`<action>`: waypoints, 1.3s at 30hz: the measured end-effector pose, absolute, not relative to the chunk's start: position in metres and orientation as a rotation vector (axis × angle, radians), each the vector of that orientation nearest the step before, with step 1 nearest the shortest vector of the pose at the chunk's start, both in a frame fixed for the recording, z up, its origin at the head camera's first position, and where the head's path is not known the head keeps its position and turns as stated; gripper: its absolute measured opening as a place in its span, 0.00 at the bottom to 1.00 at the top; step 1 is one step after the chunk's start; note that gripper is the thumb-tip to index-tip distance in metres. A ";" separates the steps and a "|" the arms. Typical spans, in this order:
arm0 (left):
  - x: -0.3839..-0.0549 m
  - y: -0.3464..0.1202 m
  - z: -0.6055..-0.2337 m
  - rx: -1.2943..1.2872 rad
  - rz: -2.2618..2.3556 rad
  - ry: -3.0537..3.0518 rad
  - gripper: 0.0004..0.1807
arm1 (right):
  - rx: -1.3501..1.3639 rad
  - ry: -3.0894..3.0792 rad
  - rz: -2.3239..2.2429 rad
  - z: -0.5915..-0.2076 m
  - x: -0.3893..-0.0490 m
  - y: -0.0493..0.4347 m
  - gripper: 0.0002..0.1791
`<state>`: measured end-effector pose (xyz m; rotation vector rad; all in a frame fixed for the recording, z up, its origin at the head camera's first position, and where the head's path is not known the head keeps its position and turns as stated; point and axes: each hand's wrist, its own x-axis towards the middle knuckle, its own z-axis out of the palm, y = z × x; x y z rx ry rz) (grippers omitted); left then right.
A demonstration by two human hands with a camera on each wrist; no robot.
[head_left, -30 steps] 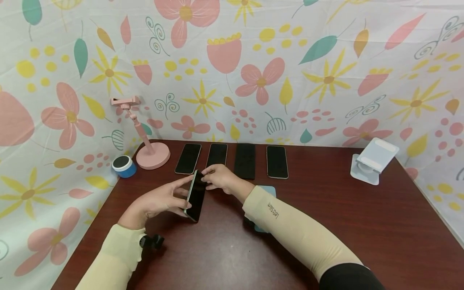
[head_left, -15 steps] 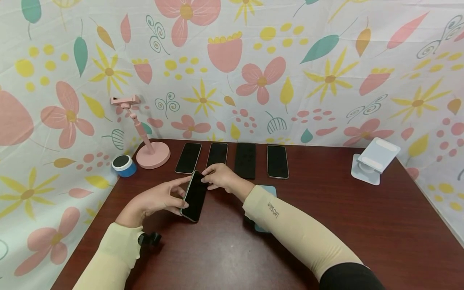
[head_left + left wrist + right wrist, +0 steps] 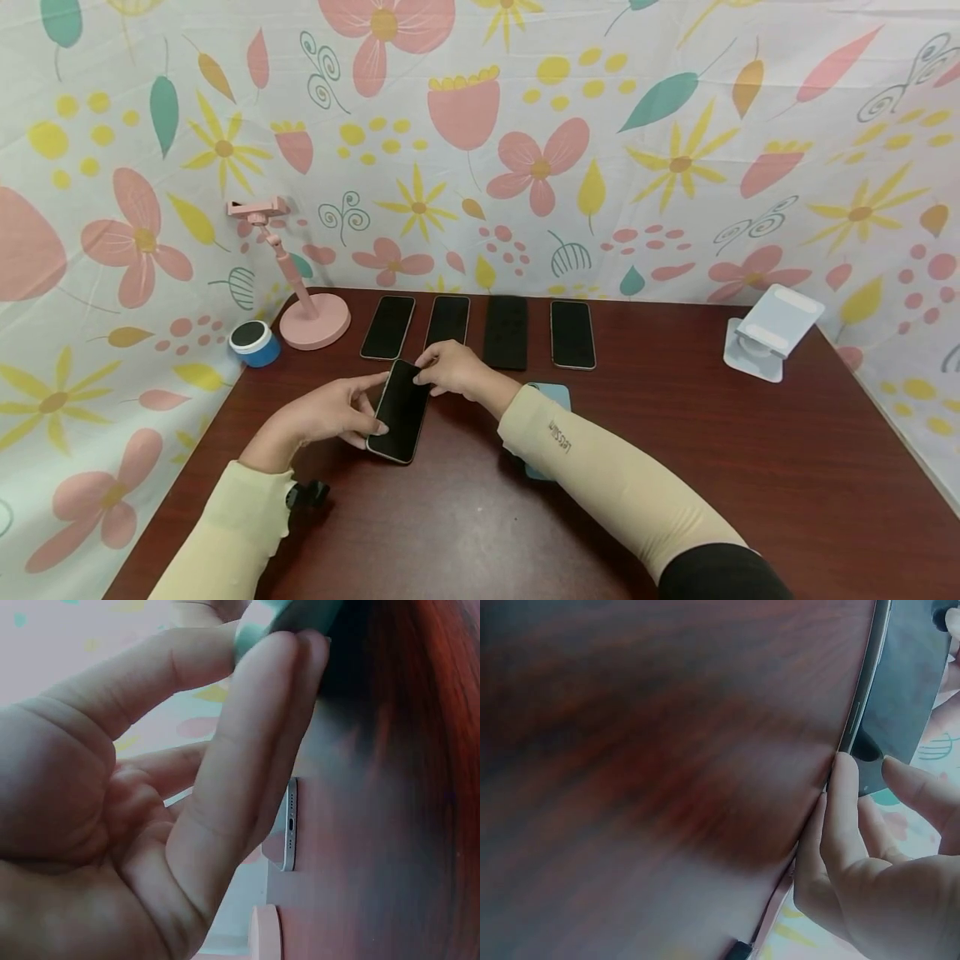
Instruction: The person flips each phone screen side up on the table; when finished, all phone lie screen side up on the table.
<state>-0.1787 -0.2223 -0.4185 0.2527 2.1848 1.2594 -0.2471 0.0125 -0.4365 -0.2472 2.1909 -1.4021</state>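
A black-screened smartphone (image 3: 400,415) with a pale green edge leans at a slight tilt low over the table, screen up, between both hands. My left hand (image 3: 333,412) holds it by its left side, thumb on the screen; in the left wrist view the fingers reach behind the phone (image 3: 289,619). At the top right corner my right hand (image 3: 457,369) pinches it, thumb over the glass. From the right wrist view, the right fingertips (image 3: 845,769) sit at the phone's (image 3: 904,682) lower edge, close to the tabletop.
Several dark phones lie along the back, including one (image 3: 388,327) at left and one (image 3: 572,335) at right. A light blue phone (image 3: 551,392) is partly under the right sleeve. A pink stand (image 3: 315,321), blue jar (image 3: 255,344) and white stand (image 3: 776,325) stand near the edges.
The phone has turned from standing on its long edge to a flatter tilt, its screen facing up more. The left hand has lowered slightly; the right stays at the top corner.
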 end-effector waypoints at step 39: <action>-0.180 -0.219 -0.434 0.142 1.076 2.324 0.50 | -0.436 2.364 -1.115 -0.435 -0.248 0.007 0.23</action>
